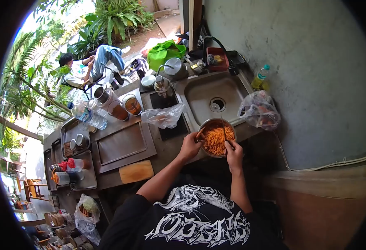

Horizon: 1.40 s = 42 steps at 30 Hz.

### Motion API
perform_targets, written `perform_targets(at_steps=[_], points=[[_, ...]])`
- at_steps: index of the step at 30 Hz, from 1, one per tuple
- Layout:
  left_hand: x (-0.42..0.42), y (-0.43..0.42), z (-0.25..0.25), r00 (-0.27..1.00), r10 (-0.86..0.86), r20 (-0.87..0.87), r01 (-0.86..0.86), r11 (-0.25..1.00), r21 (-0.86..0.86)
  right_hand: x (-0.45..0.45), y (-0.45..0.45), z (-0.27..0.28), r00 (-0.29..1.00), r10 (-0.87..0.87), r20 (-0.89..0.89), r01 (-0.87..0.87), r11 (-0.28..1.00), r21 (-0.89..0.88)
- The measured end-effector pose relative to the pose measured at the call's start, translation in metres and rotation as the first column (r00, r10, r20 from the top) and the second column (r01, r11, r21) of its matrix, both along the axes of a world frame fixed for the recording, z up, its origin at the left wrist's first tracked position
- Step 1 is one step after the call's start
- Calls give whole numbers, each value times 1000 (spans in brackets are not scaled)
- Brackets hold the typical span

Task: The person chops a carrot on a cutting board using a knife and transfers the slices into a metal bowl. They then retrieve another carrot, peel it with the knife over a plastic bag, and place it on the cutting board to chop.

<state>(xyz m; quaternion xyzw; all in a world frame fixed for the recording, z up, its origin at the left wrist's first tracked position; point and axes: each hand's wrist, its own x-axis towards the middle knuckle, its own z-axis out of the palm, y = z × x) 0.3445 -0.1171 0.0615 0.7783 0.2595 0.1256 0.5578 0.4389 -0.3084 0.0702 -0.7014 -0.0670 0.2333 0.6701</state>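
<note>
A round metal bowl (pixel 203 153) full of small orange pieces (pixel 214 140) is in front of me, by the near edge of the sink. My left hand (pixel 190 146) is closed at the bowl's left rim, its thumb side over the edge. On the right, my right hand (pixel 234 155) is closed around the handle of a thin, dark utensil (pixel 224 132). It reaches across the orange pieces toward the far rim; whether it is a knife or a spoon handle I cannot tell.
Beyond the bowl lies a steel sink (pixel 187 93), with a knotted plastic bag (pixel 259 110) to its right. Left are a clear bag (pixel 163 116), a wooden board (pixel 136 171), metal trays (pixel 121 146) and jars (pixel 132 104). A seated person (pixel 87 68) is farther back.
</note>
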Motion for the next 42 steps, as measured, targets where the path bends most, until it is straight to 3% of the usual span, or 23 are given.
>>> perform_targets(at_steps=[4, 6, 8, 10, 12, 14, 16, 18, 19, 20, 22, 26, 28, 32, 34, 37, 38, 40, 42], points=[[-12, 24, 16, 994, 92, 50, -93, 995, 19, 9, 17, 0, 998, 52, 46, -53, 998, 16], [-27, 43, 19, 946, 200, 255, -286, 886, 366, 15, 35, 4, 991, 75, 107, -75, 997, -3], [-39, 66, 23, 922, 290, 259, -377, 829, 413, 15, 59, 10, 983, 96, 154, -95, 995, -18], [-52, 89, 44, 895, 383, 227, -445, 762, 469, 9, 86, 41, 952, 236, 193, -242, 970, 10], [-67, 112, 31, 933, 337, 125, -355, 814, 460, 5, 115, 56, 932, 289, 220, -293, 956, -14], [-78, 125, 17, 985, 172, -27, -146, 901, 409, -5, 147, 80, 863, 399, 309, -408, 912, -38], [-86, 124, 25, 982, 186, 25, -182, 914, 363, -7, 170, 93, 830, 451, 328, -442, 891, -106], [-95, 128, 19, 994, 111, 18, -111, 949, 296, -4, 184, 98, 568, 716, 406, -565, 698, -440], [-99, 132, 12, 998, 67, 9, -66, 955, 290, -7, 187, 111, 502, 779, 375, -539, 621, -569], [-103, 135, 5, 998, 66, 8, -66, 957, 283, -8, 190, 119, 502, 782, 369, -540, 617, -573], [-110, 140, 5, 998, -62, -7, 60, 921, 384, -8, 197, 130, 351, 916, 193, -481, 353, -802], [-114, 146, 16, 986, -101, -131, 140, 931, 337, -7, 216, 137, 324, 945, 43, -439, 190, -878], [-113, 147, 18, 960, -177, -216, 236, 926, 293, 0, 229, 119, 226, 974, 9, -329, 85, -940], [-114, 143, 10, 965, -173, -196, 215, 953, 214, -4, 241, 108, 333, 942, 40, -145, 93, -985], [-114, 144, 10, 963, -190, -190, 225, 956, 186, -2, 238, 106, 508, 801, 316, -75, 407, -910], [-109, 147, -3, 989, -117, -86, 129, 979, 155, 6, 221, 102, 475, 792, 385, -182, 516, -837], [-108, 148, -6, 990, -118, -82, 130, 978, 161, 6, 213, 102, 474, 789, 391, -178, 520, -835], [-101, 148, 6, 960, 74, -269, -9, 971, 237, 4, 198, 113, 453, 849, 274, -312, 438, -843], [-96, 151, 3, 966, 119, -230, -55, 962, 269, -3, 187, 112, 465, 850, 246, -283, 406, -869]])
